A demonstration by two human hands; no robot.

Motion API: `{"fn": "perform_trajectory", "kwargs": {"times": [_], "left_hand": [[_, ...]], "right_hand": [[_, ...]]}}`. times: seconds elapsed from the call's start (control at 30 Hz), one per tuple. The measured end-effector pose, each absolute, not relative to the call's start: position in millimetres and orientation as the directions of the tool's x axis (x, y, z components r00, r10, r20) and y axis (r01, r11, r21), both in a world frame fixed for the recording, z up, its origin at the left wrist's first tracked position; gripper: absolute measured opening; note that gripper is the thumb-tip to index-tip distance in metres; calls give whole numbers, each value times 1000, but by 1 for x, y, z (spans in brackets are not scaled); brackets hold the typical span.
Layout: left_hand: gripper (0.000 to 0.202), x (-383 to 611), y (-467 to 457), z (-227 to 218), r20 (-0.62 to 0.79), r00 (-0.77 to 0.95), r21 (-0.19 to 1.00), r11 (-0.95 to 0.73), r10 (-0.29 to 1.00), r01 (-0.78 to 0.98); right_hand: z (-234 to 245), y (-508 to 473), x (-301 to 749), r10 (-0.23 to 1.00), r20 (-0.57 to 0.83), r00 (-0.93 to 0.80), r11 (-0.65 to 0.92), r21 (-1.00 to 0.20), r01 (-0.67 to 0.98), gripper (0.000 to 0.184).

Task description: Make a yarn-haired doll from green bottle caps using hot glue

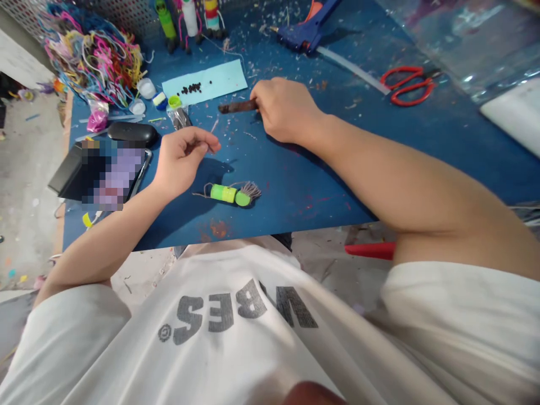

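My right hand (289, 109) is closed round one end of a dark brown, stick-like tool (236, 107). The tool points left over the blue table, its exact kind unclear. Lower left, my left hand (179, 160) has thumb and fingers pinched together; a thin pale sliver (215, 125) shows just above the fingertips, and I cannot tell whether it is held. Between the hands and nearer to me lies a small green and yellow doll (223, 193) with grey yarn hair and cord limbs. A light blue paper strip (228, 77) bears a cluster of small black pieces (192, 88).
Tangled coloured yarn (97, 62) heaps at the back left, near small pots (146, 88). A black case (133, 133) and a phone (120, 174) lie left. Several finished dolls (189, 19) stand behind. A blue glue gun (301, 34) and red-handled scissors (409, 84) lie right.
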State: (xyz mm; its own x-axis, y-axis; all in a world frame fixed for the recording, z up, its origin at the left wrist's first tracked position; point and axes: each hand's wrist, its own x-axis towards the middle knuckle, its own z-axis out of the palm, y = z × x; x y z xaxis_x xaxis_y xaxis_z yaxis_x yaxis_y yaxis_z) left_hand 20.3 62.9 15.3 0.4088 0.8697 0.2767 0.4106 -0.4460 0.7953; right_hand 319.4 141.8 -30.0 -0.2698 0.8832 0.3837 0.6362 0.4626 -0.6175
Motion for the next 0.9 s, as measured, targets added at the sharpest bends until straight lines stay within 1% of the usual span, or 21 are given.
{"fn": "perform_trajectory", "kwargs": {"times": [0.07, 0.13, 0.2, 0.27, 0.33, 0.43, 0.5, 0.63, 0.8, 0.87, 0.9], "left_hand": [[16, 30, 82, 2, 278, 368, 827, -416, 887, 378], [15, 38, 100, -10, 279, 358, 827, -412, 891, 382], [18, 45, 112, -19, 282, 358, 812, -421, 890, 405], [26, 49, 116, -27, 266, 384, 810, -421, 884, 408], [31, 50, 115, -32, 235, 432, 826, -413, 871, 384], [35, 50, 110, -37, 205, 480, 849, -399, 853, 347], [36, 51, 107, -38, 195, 479, 865, -380, 856, 327], [32, 53, 104, -35, 174, 491, 897, -343, 854, 279], [29, 55, 103, -31, 214, 519, 924, -344, 827, 166], [31, 55, 102, -28, 212, 512, 937, -322, 832, 135], [33, 56, 101, -27, 212, 502, 942, -312, 839, 123]], "right_hand": [[-28, 137, 319, 889, 401, -222, 445, -634, 633, 42], [-27, 130, 317, 873, 437, -216, 472, -648, 598, 50], [-26, 122, 312, 853, 458, -251, 515, -660, 546, 56], [-26, 113, 307, 828, 456, -327, 561, -640, 525, 60], [-26, 106, 303, 781, 451, -433, 625, -556, 549, 59], [-24, 99, 299, 697, 445, -563, 716, -389, 580, 51], [-22, 98, 298, 678, 424, -601, 734, -344, 586, 49], [-18, 96, 294, 703, 380, -601, 711, -371, 597, 50], [-16, 92, 287, 733, 405, -547, 680, -410, 608, 45], [-16, 88, 285, 762, 438, -477, 646, -470, 601, 40], [-16, 87, 283, 788, 446, -424, 615, -535, 580, 39]]}}
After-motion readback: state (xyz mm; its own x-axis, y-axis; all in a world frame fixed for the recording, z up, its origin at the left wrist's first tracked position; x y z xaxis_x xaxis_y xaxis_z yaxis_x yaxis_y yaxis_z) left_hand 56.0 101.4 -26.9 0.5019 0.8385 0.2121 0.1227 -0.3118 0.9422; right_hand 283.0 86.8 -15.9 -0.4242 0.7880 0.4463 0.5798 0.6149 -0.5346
